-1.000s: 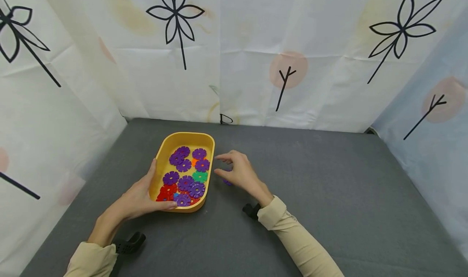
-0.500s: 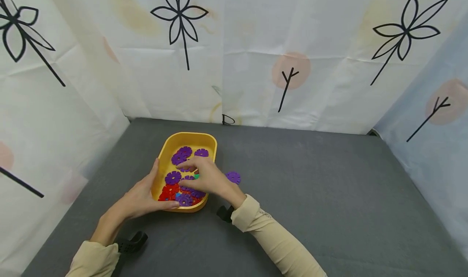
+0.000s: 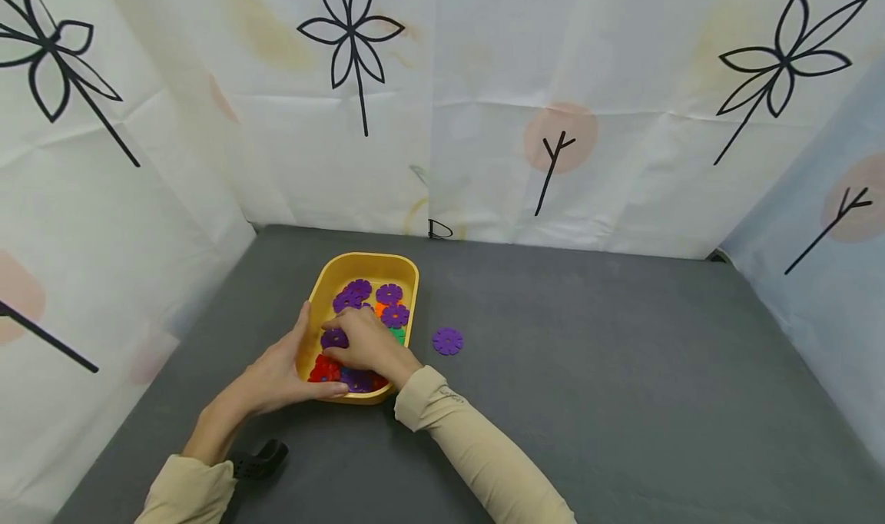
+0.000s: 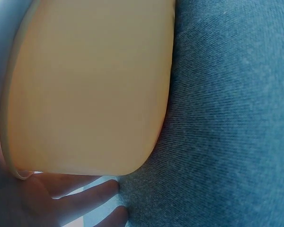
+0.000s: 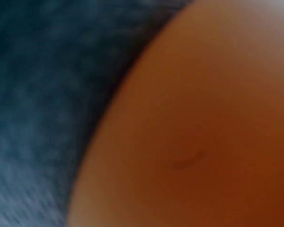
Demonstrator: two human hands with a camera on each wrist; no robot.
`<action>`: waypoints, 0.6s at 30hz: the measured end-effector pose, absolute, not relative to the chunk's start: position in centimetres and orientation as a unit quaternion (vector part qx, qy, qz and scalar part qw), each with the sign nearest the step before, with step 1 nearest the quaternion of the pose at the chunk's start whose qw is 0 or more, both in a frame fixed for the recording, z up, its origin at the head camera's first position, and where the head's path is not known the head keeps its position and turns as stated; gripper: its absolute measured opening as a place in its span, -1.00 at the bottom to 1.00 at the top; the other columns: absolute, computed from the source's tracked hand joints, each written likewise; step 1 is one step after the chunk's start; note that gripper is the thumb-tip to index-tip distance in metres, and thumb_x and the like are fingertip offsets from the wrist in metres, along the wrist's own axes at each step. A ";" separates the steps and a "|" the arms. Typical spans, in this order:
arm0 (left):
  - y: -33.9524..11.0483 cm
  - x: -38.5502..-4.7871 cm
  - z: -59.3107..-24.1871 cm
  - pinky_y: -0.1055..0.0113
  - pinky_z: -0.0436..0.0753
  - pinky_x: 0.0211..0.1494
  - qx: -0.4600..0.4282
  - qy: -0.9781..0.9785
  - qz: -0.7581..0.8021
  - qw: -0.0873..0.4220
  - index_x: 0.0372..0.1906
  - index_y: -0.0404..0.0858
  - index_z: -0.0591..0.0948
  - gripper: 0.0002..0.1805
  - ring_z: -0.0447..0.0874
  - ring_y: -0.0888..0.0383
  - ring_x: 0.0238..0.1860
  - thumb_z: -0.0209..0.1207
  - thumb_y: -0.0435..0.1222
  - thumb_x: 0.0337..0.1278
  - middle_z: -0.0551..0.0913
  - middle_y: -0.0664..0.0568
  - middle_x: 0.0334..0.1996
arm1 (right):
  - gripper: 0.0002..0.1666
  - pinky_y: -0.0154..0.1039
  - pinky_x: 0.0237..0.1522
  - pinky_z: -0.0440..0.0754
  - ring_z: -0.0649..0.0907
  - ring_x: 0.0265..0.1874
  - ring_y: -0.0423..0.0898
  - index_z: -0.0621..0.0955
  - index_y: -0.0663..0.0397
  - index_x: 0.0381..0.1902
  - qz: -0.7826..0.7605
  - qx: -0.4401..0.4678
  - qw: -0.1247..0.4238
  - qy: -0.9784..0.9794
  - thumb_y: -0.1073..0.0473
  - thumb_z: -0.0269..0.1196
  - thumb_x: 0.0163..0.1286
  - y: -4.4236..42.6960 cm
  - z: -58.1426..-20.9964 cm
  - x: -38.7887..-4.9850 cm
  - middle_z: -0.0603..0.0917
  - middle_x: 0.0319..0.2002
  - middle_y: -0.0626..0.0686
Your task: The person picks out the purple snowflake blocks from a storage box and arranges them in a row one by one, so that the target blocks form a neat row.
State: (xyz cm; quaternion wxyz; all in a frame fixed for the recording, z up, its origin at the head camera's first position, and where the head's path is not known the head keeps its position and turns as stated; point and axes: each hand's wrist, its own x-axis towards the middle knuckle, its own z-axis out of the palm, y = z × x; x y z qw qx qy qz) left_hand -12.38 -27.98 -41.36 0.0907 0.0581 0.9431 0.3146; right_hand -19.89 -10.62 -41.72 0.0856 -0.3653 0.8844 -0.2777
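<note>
A yellow tray (image 3: 415, 286) holds flower-shaped plastic discs, mostly purple, some red, green and orange. My left hand (image 3: 276, 374) grips its left side and near corner, the thumb over the near rim. Up close in the left wrist view, the tray's yellow wall (image 4: 90, 90) has left-hand fingers (image 4: 87, 201) beyond its end. Down inside the tray is my right hand (image 3: 373, 347), thumb and forefinger spread on either side of a purple flower disc (image 3: 335, 338). Contact with that disc cannot be made out. The right wrist view is blurred, filled by an orange-yellow surface (image 5: 189, 113).
One purple flower disc (image 3: 447, 341) lies by itself on the grey cloth-covered table (image 3: 588, 378), right of the tray. A white patterned curtain (image 3: 484, 155) encloses the back and sides. A black wrist strap (image 3: 261, 460) sits at the left cuff.
My right hand has moved left from beside the tray, over its rim and down among the discs. That uncovers the lone purple disc on the table. The left hand keeps its hold.
</note>
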 end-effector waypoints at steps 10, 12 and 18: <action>-27.7 -12.4 -41.1 -0.14 0.66 0.23 0.060 0.944 0.314 0.087 0.64 -0.19 -0.44 0.54 0.56 -0.22 0.27 0.45 0.25 -0.08 0.19 -0.36 0.55 | -0.75 -0.53 -0.39 0.37 0.52 -0.47 -0.27 0.84 0.03 -0.12 -0.258 -0.378 0.070 0.886 0.02 0.42 0.36 -10.8 -42.2 -20.0 0.79 -0.37 -0.06; -27.7 -12.5 -41.2 -0.14 0.66 0.23 0.059 0.944 0.313 0.086 0.64 -0.19 -0.44 0.54 0.56 -0.22 0.27 0.45 0.26 -0.09 0.19 -0.36 0.55 | -0.69 -0.52 -0.36 0.39 0.51 -0.41 -0.27 0.82 0.00 -0.05 -0.251 -0.367 0.071 0.893 -0.01 0.44 0.33 -10.8 -42.2 -20.0 0.78 -0.32 -0.09; -27.7 -12.5 -41.4 -0.14 0.66 0.21 0.057 0.945 0.310 0.085 0.64 -0.17 -0.45 0.55 0.56 -0.22 0.25 0.44 0.27 -0.09 0.17 -0.38 0.55 | -0.48 -0.41 0.02 0.50 0.48 -0.16 -0.21 0.75 0.00 0.12 -0.223 -0.322 0.076 0.917 -0.12 0.47 0.28 -10.8 -42.3 -19.6 0.70 -0.08 -0.05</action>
